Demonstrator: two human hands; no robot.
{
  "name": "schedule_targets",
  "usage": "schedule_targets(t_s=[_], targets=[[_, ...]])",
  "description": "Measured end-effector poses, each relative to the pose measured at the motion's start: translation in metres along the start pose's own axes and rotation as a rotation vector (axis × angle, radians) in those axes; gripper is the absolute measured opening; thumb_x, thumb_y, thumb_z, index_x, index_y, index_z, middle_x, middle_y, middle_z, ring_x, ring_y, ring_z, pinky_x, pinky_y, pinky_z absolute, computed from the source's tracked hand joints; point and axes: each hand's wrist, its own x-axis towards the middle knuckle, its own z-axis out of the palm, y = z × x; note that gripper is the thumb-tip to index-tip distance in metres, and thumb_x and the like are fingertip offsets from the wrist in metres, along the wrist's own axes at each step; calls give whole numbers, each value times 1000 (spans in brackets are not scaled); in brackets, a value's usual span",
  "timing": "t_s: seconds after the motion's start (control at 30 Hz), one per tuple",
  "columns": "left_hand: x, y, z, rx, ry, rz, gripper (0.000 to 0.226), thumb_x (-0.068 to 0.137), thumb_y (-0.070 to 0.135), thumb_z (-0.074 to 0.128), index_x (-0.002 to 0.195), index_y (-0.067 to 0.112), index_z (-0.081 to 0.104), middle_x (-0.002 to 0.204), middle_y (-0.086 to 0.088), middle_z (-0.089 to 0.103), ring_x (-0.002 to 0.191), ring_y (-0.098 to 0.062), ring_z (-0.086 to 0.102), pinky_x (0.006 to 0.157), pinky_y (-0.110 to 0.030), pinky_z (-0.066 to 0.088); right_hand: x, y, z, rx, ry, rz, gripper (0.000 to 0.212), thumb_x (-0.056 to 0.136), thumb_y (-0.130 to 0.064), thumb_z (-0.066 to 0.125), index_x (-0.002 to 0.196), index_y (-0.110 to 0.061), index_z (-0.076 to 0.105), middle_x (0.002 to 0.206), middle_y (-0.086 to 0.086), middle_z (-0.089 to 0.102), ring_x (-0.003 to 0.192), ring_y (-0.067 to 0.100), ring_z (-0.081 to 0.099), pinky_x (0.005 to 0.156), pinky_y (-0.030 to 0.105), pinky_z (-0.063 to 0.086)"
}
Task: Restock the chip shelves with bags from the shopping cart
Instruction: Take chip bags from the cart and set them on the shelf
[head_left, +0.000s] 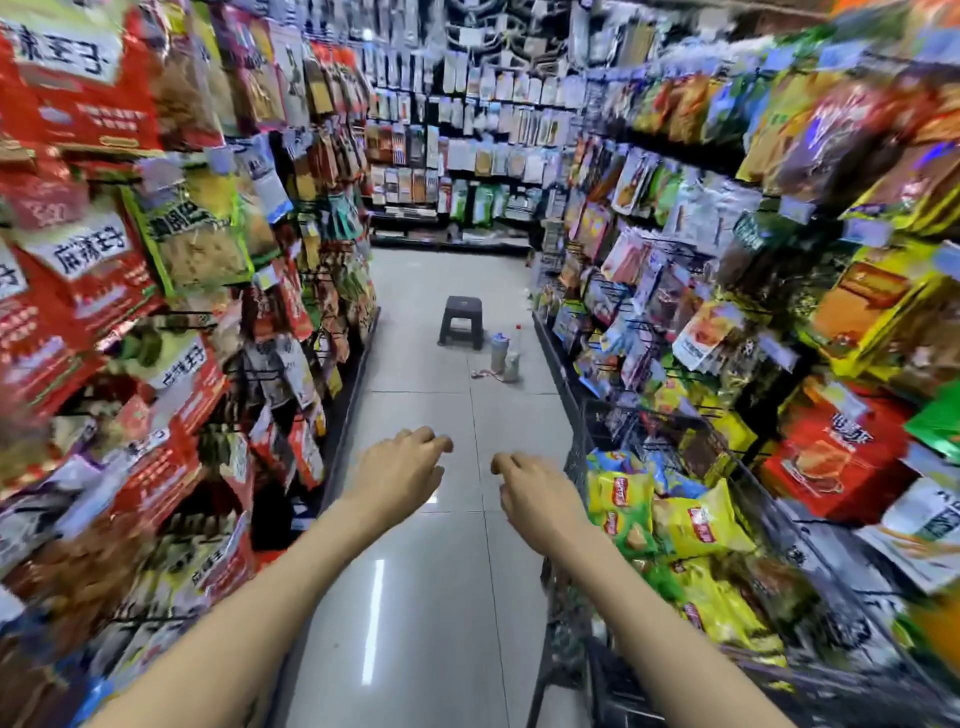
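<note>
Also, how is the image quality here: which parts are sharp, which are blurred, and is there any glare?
Head view: the stool and both hands, left hand and right hand, are fairly sharp; the shelves at the edges are smeared and bent by the wide lens; the chip bags in the cart are soft; a light streak glares on the floor.

Glossy grey tiled floor (415, 519) runs down the aisle to a dark stool (461, 322).

Dark stool (461, 321) mid-aisle; bottles (505, 353) beside it on floor (415, 571).
</note>
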Motion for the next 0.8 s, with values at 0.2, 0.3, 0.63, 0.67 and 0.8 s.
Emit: schedule_targets(t_s=[0.2,0.3,0.63,0.67,0.8], targets=[[106,-63,26,-27,-65,120,34,96,31,50,130,29,54,128,5,57,117,-24,56,80,-36,51,101,20,16,10,-42,170,32,99,-17,42,129,-16,50,125,6,56,115,30,52,84,39,44],[161,-84,35,-32,-82,182,33,96,31,49,129,29,53,125,5,56,116,-24,56,82,-36,51,138,34,21,15,-46,240,31,98,-17,43,129,-16,50,124,7,56,115,31,53,84,39,44],[292,18,106,-74,-213,544,34,98,29,47,131,25,51,126,0,57,115,-28,55,81,-38,48,129,155,53,-14,-170,633,35,98,-17,44,133,-14,45,123,8,57,115,32,54,85,42,46],[305,35,118,-83,-241,584,33,97,27,47,129,23,52,122,-2,58,114,-30,56,82,-39,49,125,172,58,-10,-176,670,35,98,-16,44,133,-14,45,124,7,57,114,31,56,86,43,48],[351,99,160,-74,-311,712,31,94,28,51,124,20,54,116,-5,59,107,-34,59,80,-43,52,101,235,78,7,-206,840,42,95,-10,48,137,-15,43,128,6,55,116,32,54,90,43,47]])
